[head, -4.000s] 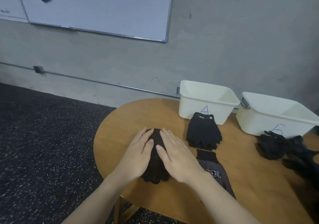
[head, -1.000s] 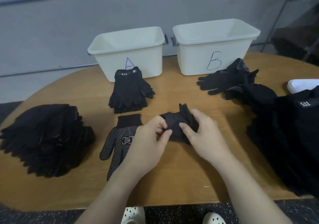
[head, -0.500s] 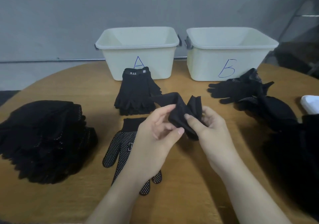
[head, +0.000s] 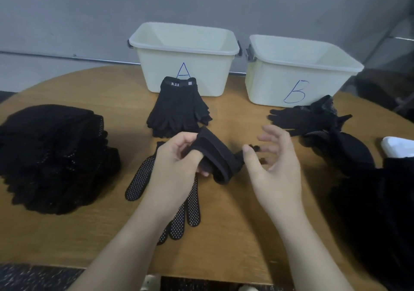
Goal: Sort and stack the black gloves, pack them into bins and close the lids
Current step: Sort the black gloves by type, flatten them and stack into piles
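Observation:
My left hand [head: 177, 163] grips a plain black glove [head: 217, 156] by its cuff, held just above the round wooden table [head: 235, 223]. My right hand [head: 275, 167] hovers to the right of the glove with fingers spread and blurred; its thumb is close to the glove's far end. White bin A [head: 212, 78] and white bin B [head: 268, 84] stand open at the back. A neat stack of plain gloves with a 5.11 label [head: 177, 109] lies in front of bin A. One dotted glove [head: 139, 183] lies flat beneath my left wrist.
A tall heap of dotted gloves [head: 51, 156] fills the table's left side. Loose gloves [head: 309, 120] lie before bin B, and a larger dark pile [head: 380, 201] covers the right edge. A white lid corner [head: 396, 147] shows at the far right.
My right hand has released the crumpled glove and opened to the right. The glove now hangs stretched from my left hand's grip on the cuff.

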The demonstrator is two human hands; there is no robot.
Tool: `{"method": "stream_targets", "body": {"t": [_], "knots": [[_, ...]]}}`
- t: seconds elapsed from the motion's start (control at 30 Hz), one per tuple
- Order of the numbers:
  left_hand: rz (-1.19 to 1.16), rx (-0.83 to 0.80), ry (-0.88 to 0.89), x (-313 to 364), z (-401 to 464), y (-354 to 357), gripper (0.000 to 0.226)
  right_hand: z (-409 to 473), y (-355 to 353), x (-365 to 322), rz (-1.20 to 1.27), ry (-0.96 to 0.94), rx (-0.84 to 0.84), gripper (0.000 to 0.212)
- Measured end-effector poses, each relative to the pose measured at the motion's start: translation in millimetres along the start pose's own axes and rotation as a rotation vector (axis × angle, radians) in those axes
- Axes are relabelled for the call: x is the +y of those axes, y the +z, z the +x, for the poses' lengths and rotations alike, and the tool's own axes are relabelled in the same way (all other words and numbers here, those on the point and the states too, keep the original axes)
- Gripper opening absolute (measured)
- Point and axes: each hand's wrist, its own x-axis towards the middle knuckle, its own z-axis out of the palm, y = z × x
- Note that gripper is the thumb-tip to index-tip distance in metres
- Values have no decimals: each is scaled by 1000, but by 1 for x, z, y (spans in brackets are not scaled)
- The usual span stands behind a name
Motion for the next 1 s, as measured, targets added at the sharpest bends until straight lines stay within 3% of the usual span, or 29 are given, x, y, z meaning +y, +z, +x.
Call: {"method": "stream_targets", "body": {"t": [0.13, 0.3, 0.4, 0.53, 0.6, 0.67, 0.87, 1.0], "knots": [[-41, 26, -37, 0, 1, -1, 18, -8, -7, -3, -110, -385, -215, 37], [-96, 33, -72, 1, 0, -3, 20, -16, -8, 0, -238, -435, -454, 64], [-74, -2, -102, 2, 0, -1, 17, -14, -5, 7, -247, -430, -437, 47], [34, -66, -132, 0, 1, -1, 15, -12, -9, 13, -77, -354, -386, 22], [84, -88, -119, 0, 0, -1, 29, -12, -12, 13, -18, -294, -357, 20], [110, -91, -104, 0, -2, -1, 41, -12, -14, 12, 53, -222, -336, 19], [231, -168, 62, 7, -9, -1, 46, -11, -21, -2, 331, -4, -338, 21], [203, -279, 102, 15, -13, 2, 27, -11, -27, -8, 401, 127, -426, 34]]}}
